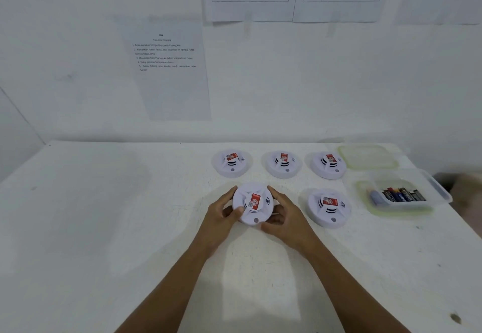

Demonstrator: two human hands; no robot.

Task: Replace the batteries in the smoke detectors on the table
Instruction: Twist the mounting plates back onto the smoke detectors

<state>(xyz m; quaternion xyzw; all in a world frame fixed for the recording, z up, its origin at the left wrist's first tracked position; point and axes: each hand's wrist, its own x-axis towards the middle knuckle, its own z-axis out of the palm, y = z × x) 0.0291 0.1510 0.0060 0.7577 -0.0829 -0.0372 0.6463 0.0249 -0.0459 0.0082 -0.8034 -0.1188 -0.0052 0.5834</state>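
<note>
At frame centre, left hand (221, 215) and right hand (284, 219) both curl fingers round the smoke detector (252, 203), on or just off the table (104, 215); uneven twist likely slips grip or snaps cover tabs.

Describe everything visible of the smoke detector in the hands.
The smoke detector is a round white plastic-looking disc, label side up: raised centre with red label, dark vent slots, small grey button by the near rim. The left hand and right hand grip its opposite sides, over the white table.
</note>
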